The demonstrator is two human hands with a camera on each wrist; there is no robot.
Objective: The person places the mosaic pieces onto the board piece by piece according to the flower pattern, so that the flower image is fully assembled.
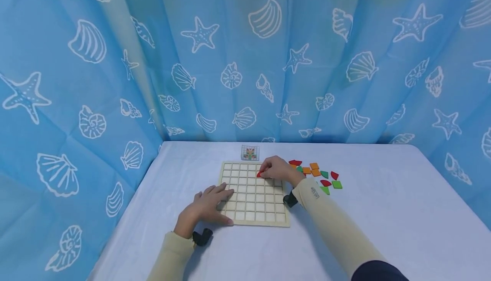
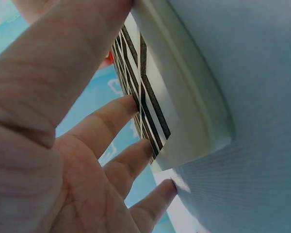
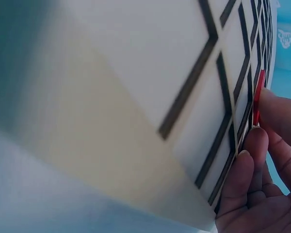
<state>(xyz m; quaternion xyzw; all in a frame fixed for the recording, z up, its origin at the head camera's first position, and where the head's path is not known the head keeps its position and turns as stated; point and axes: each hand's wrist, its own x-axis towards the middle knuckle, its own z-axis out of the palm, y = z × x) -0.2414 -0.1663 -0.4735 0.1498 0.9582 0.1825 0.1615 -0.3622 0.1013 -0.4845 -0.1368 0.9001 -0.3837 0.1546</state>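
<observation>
A pale wooden grid board (image 1: 255, 223) lies on the white table. My right hand (image 1: 277, 169) pinches a red piece (image 1: 259, 174) over the board's upper part; in the right wrist view the red piece (image 3: 258, 97) stands on edge between thumb and fingers (image 3: 276, 155), close to the grid. My left hand (image 1: 209, 204) rests with spread fingers on the board's left side, its thumb at the lower left edge. The left wrist view shows the left hand (image 2: 87, 160) along the board's edge (image 2: 203, 116). Whether the red piece touches the board, I cannot tell.
Right of the board lie several loose pieces: orange (image 1: 314, 166), red (image 1: 334, 175), and green (image 1: 336, 184). A small card with a coloured pattern (image 1: 250, 153) lies behind the board. A blue curtain with white shells (image 1: 230, 76) hangs behind the table.
</observation>
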